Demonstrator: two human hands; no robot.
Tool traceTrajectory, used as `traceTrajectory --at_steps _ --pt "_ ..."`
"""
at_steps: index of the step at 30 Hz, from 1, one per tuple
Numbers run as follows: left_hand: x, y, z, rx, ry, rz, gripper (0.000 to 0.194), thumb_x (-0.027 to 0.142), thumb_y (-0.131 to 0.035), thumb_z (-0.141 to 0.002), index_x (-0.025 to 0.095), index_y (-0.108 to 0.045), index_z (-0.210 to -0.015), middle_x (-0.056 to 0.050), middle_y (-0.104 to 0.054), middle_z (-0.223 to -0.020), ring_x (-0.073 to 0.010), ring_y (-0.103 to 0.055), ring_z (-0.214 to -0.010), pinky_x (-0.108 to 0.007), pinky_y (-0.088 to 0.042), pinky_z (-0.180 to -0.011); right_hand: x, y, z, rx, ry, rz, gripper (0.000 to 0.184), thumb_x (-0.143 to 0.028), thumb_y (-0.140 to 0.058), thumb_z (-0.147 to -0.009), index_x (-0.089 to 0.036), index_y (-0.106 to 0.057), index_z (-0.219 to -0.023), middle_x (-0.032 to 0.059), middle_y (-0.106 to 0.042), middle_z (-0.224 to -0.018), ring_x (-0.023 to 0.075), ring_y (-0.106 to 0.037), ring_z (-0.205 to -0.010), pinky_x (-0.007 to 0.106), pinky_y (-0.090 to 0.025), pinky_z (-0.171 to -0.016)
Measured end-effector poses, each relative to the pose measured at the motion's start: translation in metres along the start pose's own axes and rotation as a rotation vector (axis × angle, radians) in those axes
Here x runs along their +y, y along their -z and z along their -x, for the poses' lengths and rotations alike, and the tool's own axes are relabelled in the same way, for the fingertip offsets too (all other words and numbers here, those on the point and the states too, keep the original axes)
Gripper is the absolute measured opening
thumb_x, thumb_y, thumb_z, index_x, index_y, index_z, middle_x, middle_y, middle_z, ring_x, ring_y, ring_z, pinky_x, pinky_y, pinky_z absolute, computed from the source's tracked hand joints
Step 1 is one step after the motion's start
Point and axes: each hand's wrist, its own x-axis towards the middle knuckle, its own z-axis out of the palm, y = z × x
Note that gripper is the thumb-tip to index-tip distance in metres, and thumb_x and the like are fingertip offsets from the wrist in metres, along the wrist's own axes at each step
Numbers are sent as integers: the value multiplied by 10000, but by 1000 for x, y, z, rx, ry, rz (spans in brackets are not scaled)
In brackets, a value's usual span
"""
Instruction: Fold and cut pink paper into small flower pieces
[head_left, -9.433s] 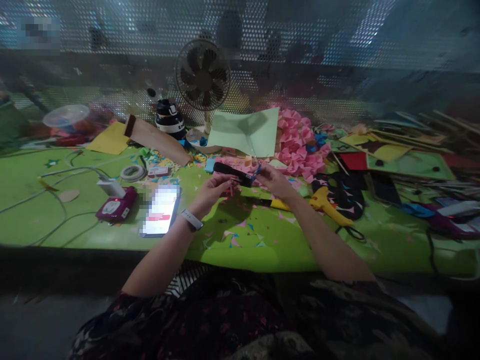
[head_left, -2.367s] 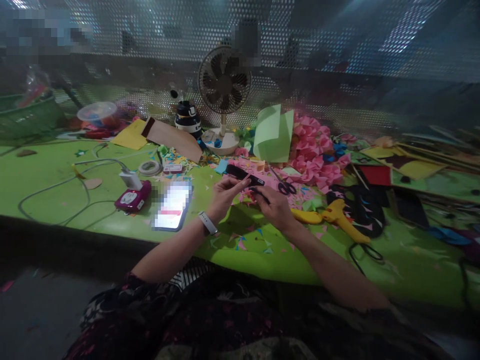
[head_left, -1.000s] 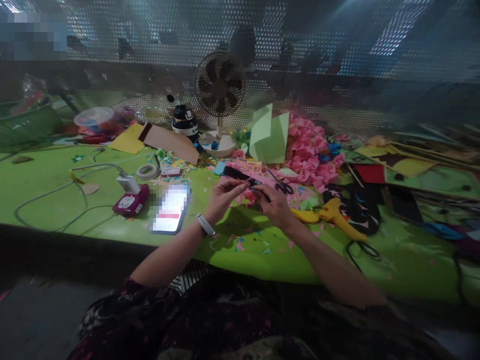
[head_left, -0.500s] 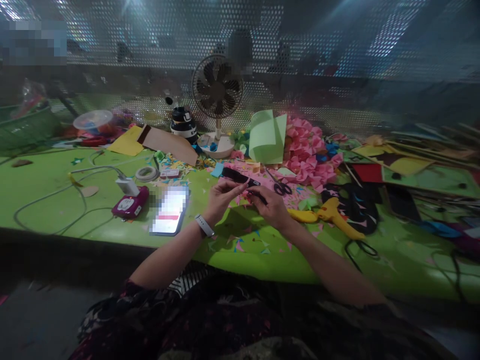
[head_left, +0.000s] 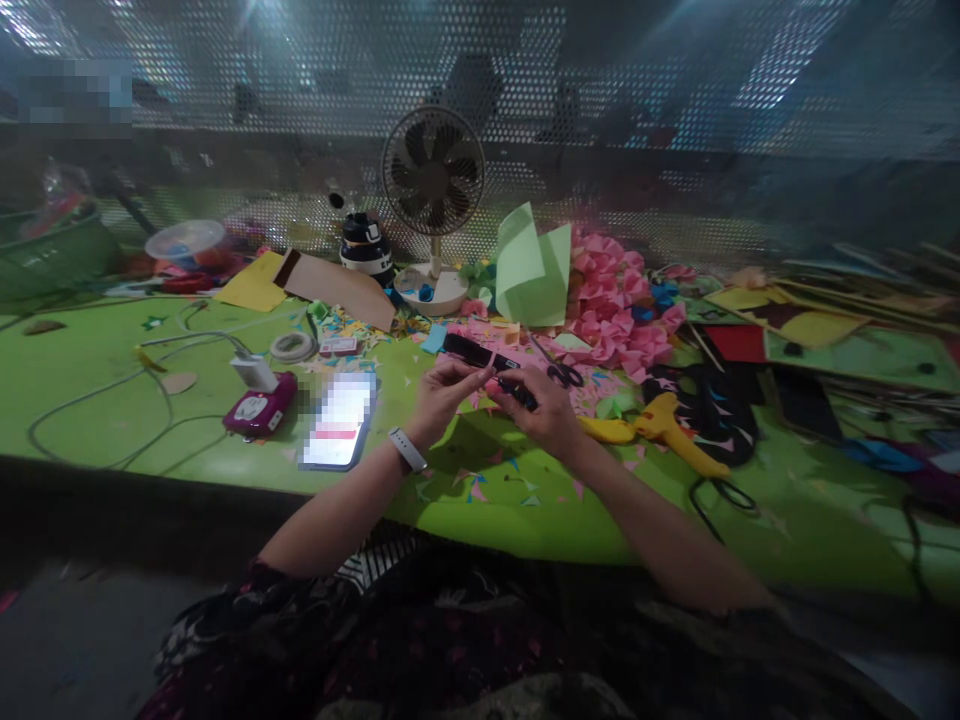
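My left hand (head_left: 444, 392) is closed in a pinch on a small pink paper piece (head_left: 491, 385), held just above the green table (head_left: 112, 400). My right hand (head_left: 546, 408) meets it from the right, fingers closed on a thin dark tool (head_left: 519, 391) whose tip touches the paper. A black oblong object (head_left: 469, 350) lies on the table just behind both hands. Black-handled scissors (head_left: 561, 373) lie to the right of it, among pink scraps.
A lit phone (head_left: 337, 420) and a magenta device (head_left: 259, 410) with a charger lie to the left. A yellow glue gun (head_left: 660, 425) lies to the right. Behind stand a small fan (head_left: 433, 180), folded green paper (head_left: 529, 265) and a heap of pink paper flowers (head_left: 622, 300).
Earlier my right hand held blue-handled scissors; they now lie on the table and it holds the dark tool. Over the last second the hands barely shift; the green paper flutters.
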Motion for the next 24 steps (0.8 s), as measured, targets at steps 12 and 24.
traceTrajectory --at_steps 12,24 --pt "3 -2 1 -29 -23 -11 278 409 -919 -591 202 -766 -698 -18 -736 -763 -113 -668 -711 -267 -549 -695 4 1 -1 -7 -18 -6 341 -478 -459 -1009 -236 -686 -932 63 -700 -815 198 -653 -770 333 -517 -714" --pt "1 0 -3 75 -3 36 368 436 -932 -550 166 -698 -635 9 -686 -682 -75 -605 -639 -232 -483 -643 4 3 -3 -93 -100 27 475 -586 -362 -1011 -221 -648 -907 66 -685 -790 191 -629 -717 306 -484 -677"
